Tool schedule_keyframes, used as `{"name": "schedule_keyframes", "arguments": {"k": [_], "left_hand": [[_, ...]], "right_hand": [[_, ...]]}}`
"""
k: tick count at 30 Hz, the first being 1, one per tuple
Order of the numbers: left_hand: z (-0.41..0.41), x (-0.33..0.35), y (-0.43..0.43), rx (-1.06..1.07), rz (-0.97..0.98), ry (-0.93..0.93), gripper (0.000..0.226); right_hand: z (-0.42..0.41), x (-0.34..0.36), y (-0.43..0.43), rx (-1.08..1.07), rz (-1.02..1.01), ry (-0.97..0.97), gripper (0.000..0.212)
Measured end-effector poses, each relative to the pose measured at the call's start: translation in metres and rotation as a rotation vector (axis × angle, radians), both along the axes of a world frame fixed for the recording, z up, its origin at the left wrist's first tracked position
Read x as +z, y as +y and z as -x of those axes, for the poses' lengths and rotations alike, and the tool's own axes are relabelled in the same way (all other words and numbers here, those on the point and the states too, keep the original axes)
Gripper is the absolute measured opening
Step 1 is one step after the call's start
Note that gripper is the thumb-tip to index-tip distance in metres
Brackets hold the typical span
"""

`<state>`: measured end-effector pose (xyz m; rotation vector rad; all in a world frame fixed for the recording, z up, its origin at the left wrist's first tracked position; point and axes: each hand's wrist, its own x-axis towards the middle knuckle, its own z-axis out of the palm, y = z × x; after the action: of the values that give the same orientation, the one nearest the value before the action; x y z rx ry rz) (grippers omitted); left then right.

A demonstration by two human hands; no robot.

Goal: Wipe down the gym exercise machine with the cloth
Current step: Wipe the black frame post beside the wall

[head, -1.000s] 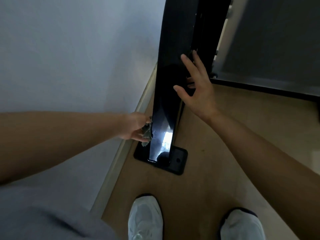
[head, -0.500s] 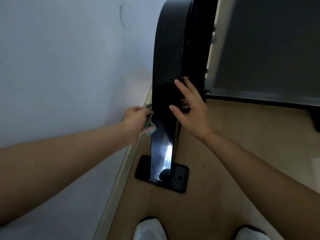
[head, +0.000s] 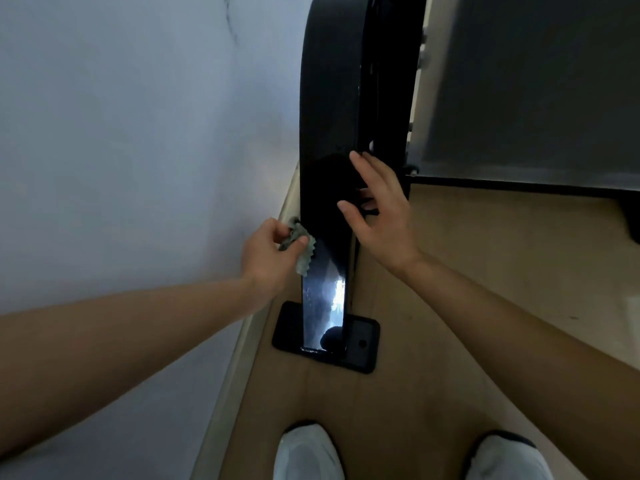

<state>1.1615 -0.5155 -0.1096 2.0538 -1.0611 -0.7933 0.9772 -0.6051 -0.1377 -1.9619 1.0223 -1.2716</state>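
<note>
Pinching the bunched cloth (head: 298,244), left hand (head: 268,258) presses it to the black post's (head: 329,109) left edge; right hand (head: 379,211), fingers spread wide, steadies the post's other side.

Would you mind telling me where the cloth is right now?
In the head view, the cloth is bunched in the left hand, against the left edge of the machine's black upright, beside the wall.

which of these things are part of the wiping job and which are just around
In the job:
- glossy black upright machine post
- crumpled grey-green cloth, pinched in the left hand against the post's left edge
- right hand, open by the post

Just around:
- pale white wall
- tan wooden floor
- white shoes
- dark grey panel
</note>
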Motion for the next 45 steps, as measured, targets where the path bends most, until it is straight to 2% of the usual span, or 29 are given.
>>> {"name": "schedule_keyframes", "arguments": {"k": [4,10,12,15,19,22,28,45], "left_hand": [[-0.003,-0.03,0.02,0.052,-0.134,0.116,0.035],[-0.003,-0.053,0.049,-0.024,-0.389,0.048,0.043],[0.001,-0.062,0.06,-0.049,-0.474,0.053,0.037],[0.008,-0.074,0.072,-0.063,-0.595,0.086,0.018],[0.026,-0.082,0.077,-0.026,-0.682,0.088,0.029],[0.05,-0.082,0.075,0.022,-0.589,0.122,0.021],[0.063,-0.057,0.061,0.042,-0.349,0.133,0.025],[0.032,0.014,-0.007,0.05,0.121,-0.192,0.027]], "right_hand": [[-0.002,-0.005,0.008,-0.033,-0.008,-0.044,0.064],[-0.003,-0.019,0.022,-0.018,-0.104,-0.093,0.065],[-0.003,-0.024,0.026,-0.012,-0.109,-0.1,0.065],[-0.001,-0.032,0.033,0.0,-0.145,-0.091,0.067],[0.003,-0.042,0.043,0.031,-0.186,-0.049,0.07],[0.006,-0.043,0.045,0.05,-0.202,-0.041,0.071],[0.013,-0.038,0.038,0.082,-0.219,-0.026,0.072],[0.008,-0.032,0.042,0.021,-0.168,-0.048,0.068]]}}
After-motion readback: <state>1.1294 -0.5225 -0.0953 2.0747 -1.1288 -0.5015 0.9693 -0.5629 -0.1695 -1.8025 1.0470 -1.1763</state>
